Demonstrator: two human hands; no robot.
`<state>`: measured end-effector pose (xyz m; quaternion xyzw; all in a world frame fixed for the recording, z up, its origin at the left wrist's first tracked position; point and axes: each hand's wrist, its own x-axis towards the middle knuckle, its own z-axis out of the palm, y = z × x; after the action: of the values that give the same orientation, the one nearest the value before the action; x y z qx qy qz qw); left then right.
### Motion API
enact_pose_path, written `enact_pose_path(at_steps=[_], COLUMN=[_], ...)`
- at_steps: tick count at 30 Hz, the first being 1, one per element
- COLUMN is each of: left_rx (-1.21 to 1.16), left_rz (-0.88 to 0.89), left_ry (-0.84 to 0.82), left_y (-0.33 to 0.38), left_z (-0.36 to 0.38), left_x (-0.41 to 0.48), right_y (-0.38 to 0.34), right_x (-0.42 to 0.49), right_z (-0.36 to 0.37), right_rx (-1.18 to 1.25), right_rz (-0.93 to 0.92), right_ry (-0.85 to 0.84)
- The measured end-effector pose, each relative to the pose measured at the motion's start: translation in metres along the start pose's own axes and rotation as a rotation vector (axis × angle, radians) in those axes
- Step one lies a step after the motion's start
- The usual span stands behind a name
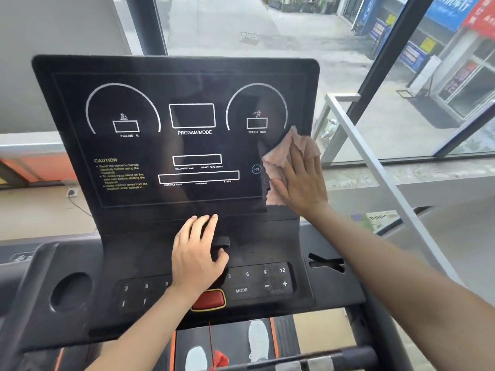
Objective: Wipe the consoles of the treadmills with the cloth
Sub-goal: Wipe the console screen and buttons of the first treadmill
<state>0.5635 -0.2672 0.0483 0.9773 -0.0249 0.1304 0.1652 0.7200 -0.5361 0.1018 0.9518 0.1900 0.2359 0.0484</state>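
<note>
Pink cloth [288, 151] looks thin, light and limp, so a flat palm over its middle probably handles it better than a pinch, and it may slip on the glossy panel. It sits on the right edge of the treadmill console [187, 145] display, pressed there by the right grip [301, 180], fingers straight and spread, curled round nothing. The left grip [197, 255] rests relaxed on the lower console just above the red stop button [208, 299], holding nothing.

Pink cloth [284, 152], crumpled, pressed flat beneath the straight fingers of the right hand [301, 180]; its folds protrude above and left of the fingertips. It lies against the right margin of the black treadmill console [150, 148], whose near-upright dark display extends leftward from the grip, bearing white gauge outlines and yellow caution text.
</note>
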Motion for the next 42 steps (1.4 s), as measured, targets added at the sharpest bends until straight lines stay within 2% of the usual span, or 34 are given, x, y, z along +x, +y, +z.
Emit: enact_pose_path(at_steps=[6,10,14,18,21,25,28,33,42], left_rx=[0.014,-0.003,-0.175,-0.223,-0.187,-0.171,-0.341,-0.366,-0.490], left_rz=[-0.009,-0.015,-0.017,-0.163,-0.371,-0.660,-0.802,-0.744,-0.716], left_ry=[-0.048,-0.087,-0.040,0.091,0.119,0.048,-0.030,-0.043,-0.081], left_y=[-0.013,-0.030,-0.031,-0.058,-0.098,-0.145,-0.159,-0.154,-0.171], left_z=[-0.002,-0.014,-0.018,-0.034,-0.047,-0.055,-0.054,-0.052,-0.057], left_x=[-0.009,-0.012,-0.017,-0.028,-0.049,-0.067,-0.076,-0.086,-0.095], right_y=[-0.032,-0.050,-0.039,-0.029,-0.039,-0.058,-0.070,-0.093,-0.157], right_x=[-0.092,-0.100,-0.107,-0.098,-0.086,-0.068,-0.057,-0.046,-0.025], right_z=[0.052,0.058,0.054,0.042,0.041,0.036,0.033,0.028,0.029], right_rx=[0.132,0.178,0.128,0.043,0.041,-0.007,-0.019,-0.004,-0.025], right_rz=[-0.109,-0.206,-0.226,-0.218,-0.303,-0.428,-0.511,-0.571,-0.702], right_ry=[-0.155,-0.152,-0.232,-0.195,-0.184,-0.126,-0.074,-0.044,-0.202])
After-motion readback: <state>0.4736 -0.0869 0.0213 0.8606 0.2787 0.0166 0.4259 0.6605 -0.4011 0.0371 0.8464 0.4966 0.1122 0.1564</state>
